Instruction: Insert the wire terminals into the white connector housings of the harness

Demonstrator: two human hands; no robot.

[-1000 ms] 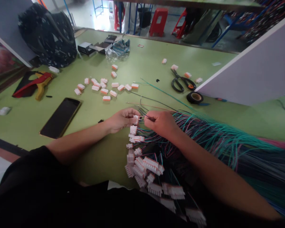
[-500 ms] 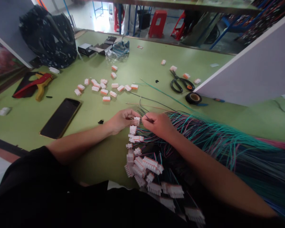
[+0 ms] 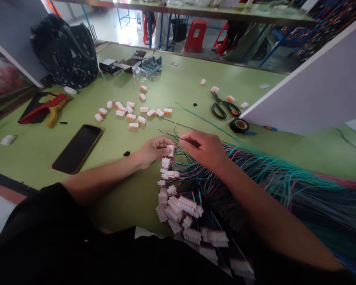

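Observation:
My left hand [image 3: 152, 152] pinches a small white connector [image 3: 171, 150] between thumb and fingers. Just right of it, my right hand [image 3: 202, 147] has its thumb and index finger closed around a thin wire beside the connector. A large bundle of green, pink and dark wires [image 3: 264, 166] runs under my right forearm toward the right edge. Below my hands, several wired white connectors [image 3: 186, 206] lie in a column. Loose white-and-orange connectors [image 3: 131, 117] are scattered on the green table [image 3: 118, 142] beyond my left hand.
A phone [image 3: 77, 149] and a red-yellow tool [image 3: 44, 110] lie on the left. Black scissors [image 3: 224, 106] and a tape roll [image 3: 239, 125] are at the right, near a white panel [image 3: 311, 75]. At the back left stand a dark bag [image 3: 65, 53] and small boxes [image 3: 121, 64].
My right hand has shifted slightly up and to the right, its fingers lifted a little more. My left hand still holds the connector in nearly the same place.

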